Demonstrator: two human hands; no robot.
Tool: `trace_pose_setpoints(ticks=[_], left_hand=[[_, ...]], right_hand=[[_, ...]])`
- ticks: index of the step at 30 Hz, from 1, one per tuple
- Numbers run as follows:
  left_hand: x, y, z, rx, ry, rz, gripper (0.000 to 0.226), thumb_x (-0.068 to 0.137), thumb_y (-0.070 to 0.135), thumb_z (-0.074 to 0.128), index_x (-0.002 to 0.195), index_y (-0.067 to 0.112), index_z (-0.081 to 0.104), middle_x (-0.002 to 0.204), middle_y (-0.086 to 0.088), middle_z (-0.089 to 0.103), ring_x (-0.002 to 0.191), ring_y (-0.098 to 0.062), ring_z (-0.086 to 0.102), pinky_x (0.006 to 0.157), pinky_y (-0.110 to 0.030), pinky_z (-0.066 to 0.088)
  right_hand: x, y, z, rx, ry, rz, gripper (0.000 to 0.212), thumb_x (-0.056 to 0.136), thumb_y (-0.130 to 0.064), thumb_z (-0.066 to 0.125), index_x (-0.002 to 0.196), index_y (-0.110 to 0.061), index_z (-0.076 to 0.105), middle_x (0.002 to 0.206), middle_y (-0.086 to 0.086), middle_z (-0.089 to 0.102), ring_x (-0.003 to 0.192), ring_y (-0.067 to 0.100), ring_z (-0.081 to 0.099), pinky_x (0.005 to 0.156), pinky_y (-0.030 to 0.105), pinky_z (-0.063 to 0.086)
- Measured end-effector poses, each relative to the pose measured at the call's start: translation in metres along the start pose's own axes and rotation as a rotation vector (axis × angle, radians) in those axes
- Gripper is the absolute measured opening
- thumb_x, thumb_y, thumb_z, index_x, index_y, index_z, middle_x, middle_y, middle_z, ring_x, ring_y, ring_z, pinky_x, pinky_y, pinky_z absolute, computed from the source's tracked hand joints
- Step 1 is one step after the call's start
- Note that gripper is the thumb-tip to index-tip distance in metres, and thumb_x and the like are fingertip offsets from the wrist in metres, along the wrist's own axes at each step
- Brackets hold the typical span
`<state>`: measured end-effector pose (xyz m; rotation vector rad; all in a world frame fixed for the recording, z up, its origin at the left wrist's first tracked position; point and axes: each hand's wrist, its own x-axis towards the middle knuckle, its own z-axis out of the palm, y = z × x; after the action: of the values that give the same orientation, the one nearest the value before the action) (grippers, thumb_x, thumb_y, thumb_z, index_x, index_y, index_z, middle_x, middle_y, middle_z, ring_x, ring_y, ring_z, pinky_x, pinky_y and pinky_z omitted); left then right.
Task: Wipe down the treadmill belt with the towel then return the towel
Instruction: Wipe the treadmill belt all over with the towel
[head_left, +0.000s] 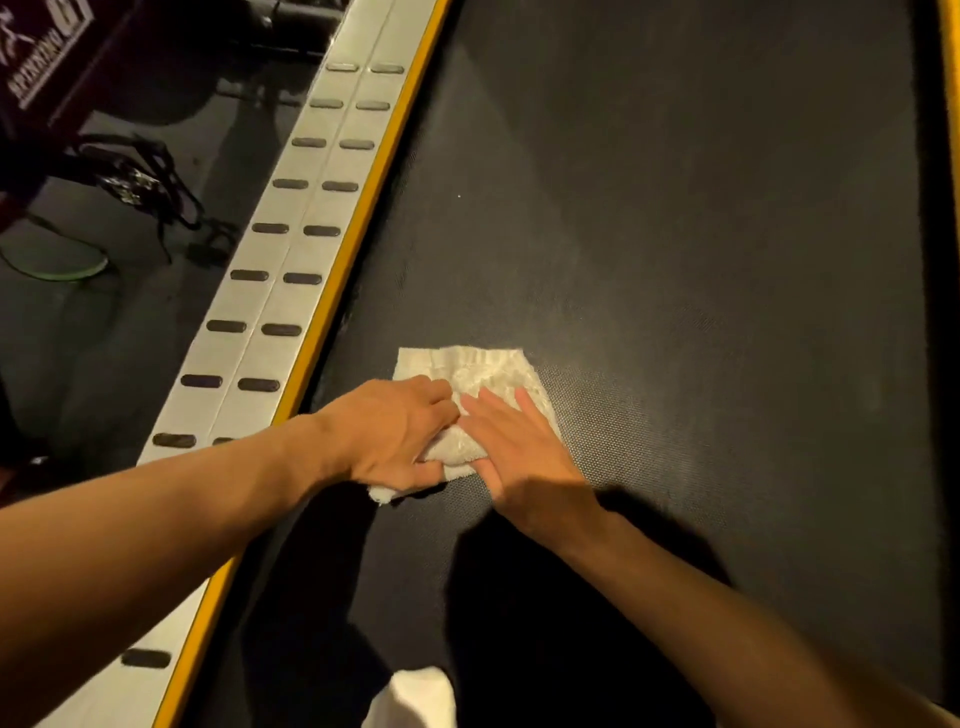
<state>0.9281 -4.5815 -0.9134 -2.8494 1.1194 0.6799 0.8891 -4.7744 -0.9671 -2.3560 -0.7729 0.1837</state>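
A small white towel (478, 371) lies folded on the dark treadmill belt (675, 234), close to the belt's left side. My left hand (395, 431) rests on the towel's near left part, fingers curled and gripping a bunched fold. My right hand (514, 447) lies flat on the towel's right half, fingers spread and pointing away from me. Both hands touch each other over the towel. The towel's far edge shows beyond my fingers; a corner pokes out under my left hand.
A silver side rail (291, 249) with dark oval grips and a yellow strip (363, 218) borders the belt on the left. Left of it is dark floor with cables (140, 176) and a machine base. A yellow edge (950, 78) marks the belt's right side.
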Motion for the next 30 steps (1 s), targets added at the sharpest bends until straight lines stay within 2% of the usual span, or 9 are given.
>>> trace_pose_setpoints(ticks=[2, 4, 9, 13, 16, 19, 22, 25, 30], left_hand=[[-0.008, 0.0, 0.005, -0.008, -0.017, 0.014, 0.063, 0.074, 0.063, 0.026, 0.11, 0.018, 0.052, 0.102, 0.001, 0.048, 0.088, -0.016, 0.048, 0.068, -0.033, 0.048], [-0.007, -0.01, 0.003, -0.037, -0.027, -0.025, 0.065, 0.073, 0.064, 0.025, 0.11, 0.018, 0.051, 0.1, 0.002, 0.045, 0.085, -0.013, 0.044, 0.069, -0.033, 0.048], [-0.007, -0.034, 0.0, -0.043, 0.034, -0.202, 0.048, 0.086, 0.051, 0.049, 0.118, 0.014, 0.051, 0.11, -0.005, 0.049, 0.095, -0.019, 0.05, 0.081, -0.032, 0.048], [-0.035, -0.008, 0.017, -0.082, 0.087, -0.175, 0.046, 0.084, 0.052, 0.044, 0.112, 0.016, 0.053, 0.102, -0.002, 0.048, 0.082, -0.012, 0.039, 0.071, -0.034, 0.051], [-0.054, 0.005, 0.025, -0.119, 0.056, -0.161, 0.049, 0.082, 0.053, 0.038, 0.109, 0.016, 0.055, 0.1, -0.003, 0.05, 0.083, -0.015, 0.045, 0.068, -0.034, 0.051], [-0.055, -0.008, 0.023, -0.111, 0.041, -0.233, 0.056, 0.08, 0.055, 0.03, 0.109, 0.015, 0.055, 0.102, -0.003, 0.05, 0.085, -0.016, 0.049, 0.072, -0.036, 0.052], [-0.052, -0.023, 0.016, -0.064, 0.074, -0.324, 0.046, 0.085, 0.051, 0.04, 0.11, 0.015, 0.054, 0.102, -0.003, 0.05, 0.088, -0.016, 0.049, 0.08, -0.03, 0.048], [-0.059, -0.017, 0.016, -0.061, 0.103, -0.359, 0.041, 0.087, 0.05, 0.047, 0.109, 0.016, 0.053, 0.102, -0.003, 0.052, 0.088, -0.016, 0.049, 0.075, -0.024, 0.04], [-0.077, 0.0, 0.034, -0.163, 0.047, -0.309, 0.055, 0.081, 0.06, 0.032, 0.11, 0.019, 0.053, 0.102, 0.0, 0.054, 0.08, -0.01, 0.045, 0.068, -0.023, 0.043]], right_hand=[[-0.004, -0.003, 0.006, -0.015, 0.015, -0.03, 0.04, 0.087, -0.023, 0.044, 0.118, -0.006, 0.062, 0.131, 0.01, 0.059, 0.128, 0.028, 0.049, 0.116, 0.044, 0.023], [0.01, -0.002, 0.006, -0.022, -0.01, -0.054, 0.042, 0.087, -0.021, 0.044, 0.122, -0.005, 0.059, 0.135, 0.012, 0.055, 0.131, 0.03, 0.046, 0.117, 0.042, 0.017], [0.055, -0.004, 0.005, 0.007, -0.056, -0.018, 0.047, 0.093, -0.011, 0.053, 0.139, -0.01, 0.044, 0.148, 0.008, 0.04, 0.142, 0.025, 0.026, 0.118, 0.036, -0.001], [0.023, -0.017, 0.016, 0.043, -0.007, -0.055, 0.042, 0.09, -0.019, 0.047, 0.13, -0.008, 0.054, 0.14, 0.009, 0.051, 0.136, 0.027, 0.039, 0.117, 0.045, 0.016], [0.007, -0.021, 0.028, -0.009, -0.002, -0.132, 0.039, 0.087, -0.015, 0.057, 0.125, -0.008, 0.057, 0.137, 0.008, 0.054, 0.133, 0.025, 0.044, 0.115, 0.048, 0.024], [0.031, -0.019, 0.024, -0.021, -0.092, -0.139, 0.043, 0.09, -0.013, 0.058, 0.132, -0.008, 0.052, 0.145, 0.008, 0.045, 0.14, 0.024, 0.033, 0.119, 0.039, 0.006], [0.061, -0.024, 0.02, -0.046, -0.106, -0.134, 0.042, 0.095, -0.013, 0.053, 0.137, -0.01, 0.046, 0.151, 0.007, 0.035, 0.144, 0.023, 0.021, 0.118, 0.034, -0.005], [0.055, -0.032, 0.024, -0.038, -0.079, -0.12, 0.045, 0.094, -0.01, 0.052, 0.138, -0.01, 0.043, 0.154, 0.006, 0.03, 0.146, 0.022, 0.016, 0.117, 0.032, -0.009], [0.032, -0.028, 0.028, 0.004, -0.138, -0.16, 0.047, 0.09, -0.013, 0.056, 0.136, -0.012, 0.049, 0.151, 0.002, 0.036, 0.144, 0.019, 0.022, 0.118, 0.032, -0.004]])
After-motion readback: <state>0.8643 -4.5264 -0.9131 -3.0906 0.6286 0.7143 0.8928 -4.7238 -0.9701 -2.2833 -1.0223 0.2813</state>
